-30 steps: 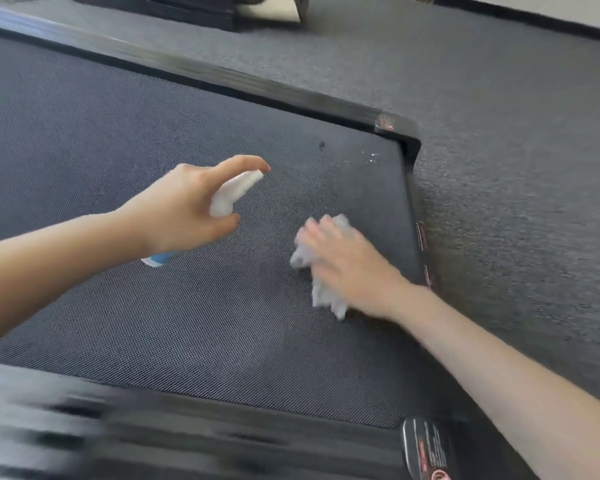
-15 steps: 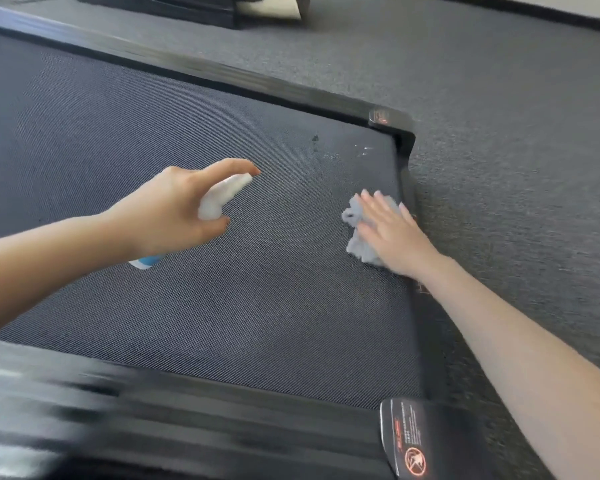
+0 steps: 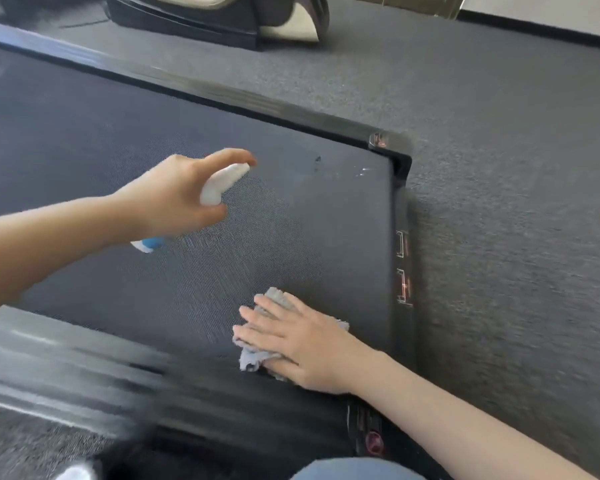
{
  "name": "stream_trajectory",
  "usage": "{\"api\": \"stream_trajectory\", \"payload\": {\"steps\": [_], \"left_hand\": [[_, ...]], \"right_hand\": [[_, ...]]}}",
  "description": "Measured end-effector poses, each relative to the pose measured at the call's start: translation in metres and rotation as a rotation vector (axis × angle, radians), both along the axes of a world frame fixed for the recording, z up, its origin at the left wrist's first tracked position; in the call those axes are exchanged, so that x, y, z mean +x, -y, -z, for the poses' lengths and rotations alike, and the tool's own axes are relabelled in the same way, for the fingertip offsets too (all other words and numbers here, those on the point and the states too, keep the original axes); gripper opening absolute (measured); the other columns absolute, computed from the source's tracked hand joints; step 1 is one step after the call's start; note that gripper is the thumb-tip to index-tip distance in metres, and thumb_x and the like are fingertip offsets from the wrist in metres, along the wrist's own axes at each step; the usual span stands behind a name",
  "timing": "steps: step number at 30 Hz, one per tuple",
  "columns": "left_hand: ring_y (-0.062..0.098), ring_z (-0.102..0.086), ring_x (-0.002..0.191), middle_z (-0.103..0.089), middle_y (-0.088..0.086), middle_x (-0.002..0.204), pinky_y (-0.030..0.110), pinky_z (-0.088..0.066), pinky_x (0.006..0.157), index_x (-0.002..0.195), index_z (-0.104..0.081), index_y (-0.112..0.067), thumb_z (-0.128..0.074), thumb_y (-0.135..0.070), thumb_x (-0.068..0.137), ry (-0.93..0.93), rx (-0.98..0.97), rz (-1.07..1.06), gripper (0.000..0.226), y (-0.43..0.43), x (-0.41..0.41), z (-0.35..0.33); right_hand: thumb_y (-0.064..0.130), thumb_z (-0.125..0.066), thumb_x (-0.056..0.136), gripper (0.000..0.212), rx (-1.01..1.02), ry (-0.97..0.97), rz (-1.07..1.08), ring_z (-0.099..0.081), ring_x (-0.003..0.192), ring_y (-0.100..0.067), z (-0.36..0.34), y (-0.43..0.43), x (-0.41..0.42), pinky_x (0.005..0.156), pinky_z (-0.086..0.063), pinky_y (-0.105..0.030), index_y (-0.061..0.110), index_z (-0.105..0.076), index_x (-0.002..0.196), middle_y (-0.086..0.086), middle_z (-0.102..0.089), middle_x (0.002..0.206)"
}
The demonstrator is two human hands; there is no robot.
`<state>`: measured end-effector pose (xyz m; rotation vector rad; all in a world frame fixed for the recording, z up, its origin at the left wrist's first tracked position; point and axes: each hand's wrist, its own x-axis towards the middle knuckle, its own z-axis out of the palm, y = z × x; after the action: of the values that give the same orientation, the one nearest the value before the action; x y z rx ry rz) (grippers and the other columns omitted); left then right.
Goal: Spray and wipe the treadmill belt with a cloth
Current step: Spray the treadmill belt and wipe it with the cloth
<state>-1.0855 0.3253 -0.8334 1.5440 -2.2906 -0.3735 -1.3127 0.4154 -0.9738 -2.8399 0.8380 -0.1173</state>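
The dark textured treadmill belt (image 3: 125,140) fills the middle of the view. My left hand (image 3: 174,195) grips a small spray bottle (image 3: 222,183) with a white nozzle and a blue base, held above the belt with the forefinger on top of the nozzle. My right hand (image 3: 302,341) presses flat with straight fingers on a crumpled grey cloth (image 3: 257,358) near the belt's front edge, close to the rear right corner.
Black side rails (image 3: 222,95) frame the belt, with a corner cap (image 3: 392,150) at the far right. Grey carpet (image 3: 516,185) surrounds the treadmill. The base of another machine (image 3: 222,19) stands on the carpet beyond the far rail. A warning label (image 3: 371,434) sits on the near rail.
My right hand has dragged the cloth back from the belt's right edge toward the near rail. The left hand with the bottle has hardly moved.
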Motion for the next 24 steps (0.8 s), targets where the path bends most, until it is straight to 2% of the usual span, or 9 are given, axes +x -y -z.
{"api": "stream_trajectory", "payload": {"steps": [2,4,7,10,15,19,24], "left_hand": [[0.014,-0.051,0.048,-0.057,0.004,0.060,0.034,-0.046,0.053,0.126,-0.040,-0.047,-0.064,-0.013,0.079,-0.027,-0.018,0.013,0.063,0.005,0.000,-0.005],[0.013,-0.052,0.050,-0.057,0.002,0.059,0.031,-0.046,0.051,0.125,-0.040,-0.049,-0.063,-0.013,0.079,-0.049,-0.024,0.024,0.062,0.012,0.004,-0.003],[0.011,-0.051,0.050,-0.056,0.000,0.059,0.025,-0.043,0.049,0.126,-0.040,-0.049,-0.063,-0.014,0.080,-0.063,-0.038,0.023,0.063,0.028,0.012,0.002],[0.010,-0.051,0.050,-0.056,0.001,0.059,0.024,-0.041,0.049,0.128,-0.041,-0.046,-0.064,-0.014,0.080,-0.058,-0.041,0.026,0.062,0.042,0.019,0.006],[0.018,-0.051,0.052,-0.060,0.006,0.064,0.037,-0.050,0.056,0.121,-0.038,-0.054,-0.065,-0.016,0.079,-0.073,-0.024,0.020,0.062,0.072,0.021,0.005],[0.015,-0.053,0.059,-0.061,0.002,0.067,0.038,-0.052,0.057,0.117,-0.039,-0.057,-0.066,-0.015,0.078,-0.115,-0.068,0.048,0.064,0.098,0.017,0.010],[0.015,-0.054,0.058,-0.061,-0.004,0.064,0.040,-0.053,0.061,0.113,-0.037,-0.066,-0.072,-0.015,0.073,-0.103,-0.110,0.087,0.074,0.118,0.021,0.023]], "right_hand": [[0.038,-0.036,0.099,0.050,-0.021,0.021,-0.017,-0.013,0.146,-0.021,0.001,0.008,0.016,0.119,-0.007,-0.041,0.023,-0.031,0.147,0.000,-0.027,0.155],[0.037,-0.038,0.099,0.051,-0.051,0.033,-0.026,-0.010,0.147,-0.018,0.003,0.023,0.036,0.119,-0.003,-0.039,0.023,-0.029,0.148,0.001,-0.024,0.156],[0.037,-0.039,0.100,0.055,-0.070,0.013,0.006,-0.003,0.147,-0.014,0.003,0.060,0.061,0.119,0.002,-0.038,0.024,-0.022,0.150,0.004,-0.017,0.158],[0.041,-0.030,0.101,0.055,-0.048,-0.062,0.084,0.006,0.146,-0.010,0.001,0.106,0.079,0.119,0.004,-0.039,0.027,-0.011,0.151,0.008,-0.006,0.160],[0.046,-0.017,0.101,0.056,0.013,-0.110,0.407,0.010,0.146,-0.009,-0.006,0.196,0.053,0.119,0.005,-0.042,0.029,-0.001,0.151,0.011,0.003,0.159],[0.047,-0.013,0.100,0.055,0.050,-0.101,0.660,0.011,0.145,-0.008,-0.003,0.261,0.002,0.118,0.006,-0.044,0.030,0.001,0.151,0.012,0.005,0.159],[0.042,-0.011,0.101,0.054,0.049,-0.138,1.033,0.007,0.146,-0.013,0.004,0.328,-0.076,0.117,0.003,-0.045,0.025,-0.002,0.152,0.008,0.003,0.160]]}}
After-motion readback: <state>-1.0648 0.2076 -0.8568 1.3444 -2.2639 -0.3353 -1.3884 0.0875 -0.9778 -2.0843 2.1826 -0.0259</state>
